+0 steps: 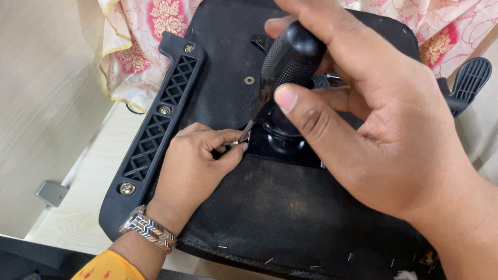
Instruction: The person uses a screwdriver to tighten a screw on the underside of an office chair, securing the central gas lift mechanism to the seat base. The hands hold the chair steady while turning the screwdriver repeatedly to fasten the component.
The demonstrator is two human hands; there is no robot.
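Screwdriver tip down by pinching fingers on an upturned chair seat

The right hand [381,130] is closed around the black handle of a screwdriver [285,66], its thin shaft slanting down to the black mechanism at the middle of the chair seat [290,220], which lies underside up on the pale counter [92,203]. The left hand [197,159] is pinched shut on a small metal piece, probably a screw [235,143] (too small to be sure), touching the tip. My worry is a slip: if the tip rides out of its slot under pressure, it could jab the left fingertips just beside it, or flick the piece away into the mechanism's recess. The slanted shaft makes that likelier, and the loose staples along the seat's near edge could scratch a wrist.
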